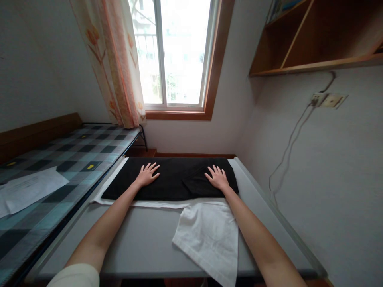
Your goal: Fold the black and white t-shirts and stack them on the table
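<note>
A folded black cloth [176,177] lies across the far part of a grey table [143,239]. My left hand [147,174] rests flat on its left half, fingers spread, holding nothing. My right hand [217,177] lies flat on its right half, where a folded flap of the cloth overlaps, fingers also spread. Under the black cloth, a white cloth [209,235] shows along its near edge and hangs toward the table's front right.
A bed [60,159] with a blue-and-black checked cover runs along the left, with a white sheet of paper [28,189] on it. A window [173,52] and curtain [115,59] stand ahead. On the right wall are a wooden shelf [314,36], a socket [327,99] and a hanging cable [287,151].
</note>
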The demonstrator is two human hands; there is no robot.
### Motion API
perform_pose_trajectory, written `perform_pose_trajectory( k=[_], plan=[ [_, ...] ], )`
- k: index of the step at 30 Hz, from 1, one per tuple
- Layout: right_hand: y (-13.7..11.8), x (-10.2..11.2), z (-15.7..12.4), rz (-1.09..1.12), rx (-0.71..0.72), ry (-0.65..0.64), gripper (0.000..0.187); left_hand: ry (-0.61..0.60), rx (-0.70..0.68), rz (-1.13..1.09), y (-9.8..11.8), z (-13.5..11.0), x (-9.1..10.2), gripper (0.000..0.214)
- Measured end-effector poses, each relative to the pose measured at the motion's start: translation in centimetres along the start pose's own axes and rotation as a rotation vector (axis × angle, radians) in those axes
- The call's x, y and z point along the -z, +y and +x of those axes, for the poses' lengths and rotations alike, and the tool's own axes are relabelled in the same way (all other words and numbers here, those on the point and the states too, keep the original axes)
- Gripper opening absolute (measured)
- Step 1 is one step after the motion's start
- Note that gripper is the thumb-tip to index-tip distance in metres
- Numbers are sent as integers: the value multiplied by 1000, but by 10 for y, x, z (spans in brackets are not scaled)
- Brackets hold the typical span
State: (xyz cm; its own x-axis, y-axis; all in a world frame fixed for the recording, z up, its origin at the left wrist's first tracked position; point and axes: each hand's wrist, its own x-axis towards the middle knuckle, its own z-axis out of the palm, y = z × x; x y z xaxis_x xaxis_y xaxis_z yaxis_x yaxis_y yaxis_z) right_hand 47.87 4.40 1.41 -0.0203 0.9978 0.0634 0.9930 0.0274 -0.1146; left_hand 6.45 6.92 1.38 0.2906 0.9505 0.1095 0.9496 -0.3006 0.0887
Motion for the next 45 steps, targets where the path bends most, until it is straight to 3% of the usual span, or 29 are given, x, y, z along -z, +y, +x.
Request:
perform_pose_trajectory(
  k=[23, 31, 34, 37, 39, 42, 45],
  plan=[
    [4, -2, -76, -33, 20, 64, 63, 12, -24, -5, 20, -76, 2, 61],
    [2, -2, -86, 12, 24, 98, 62, 39, -51, -79, 21, -84, 3, 61],
    [8, 4, -90, 148, 89, 224, 59, 61, -123, -211, 4, -91, 10, 58],
    [23, 20, -103, 309, 224, 264, 39, 96, -99, -334, -28, -112, 26, 53],
    [39, 34, -116, 361, 271, 139, 30, 83, 17, -359, -54, -133, 40, 50],
    [64, 56, -139, 398, 263, -136, 27, -53, 155, -436, -88, -167, 59, 51],
    [82, 72, -158, 447, 262, -263, 21, -183, 209, -513, -105, -196, 76, 48]
  ],
)
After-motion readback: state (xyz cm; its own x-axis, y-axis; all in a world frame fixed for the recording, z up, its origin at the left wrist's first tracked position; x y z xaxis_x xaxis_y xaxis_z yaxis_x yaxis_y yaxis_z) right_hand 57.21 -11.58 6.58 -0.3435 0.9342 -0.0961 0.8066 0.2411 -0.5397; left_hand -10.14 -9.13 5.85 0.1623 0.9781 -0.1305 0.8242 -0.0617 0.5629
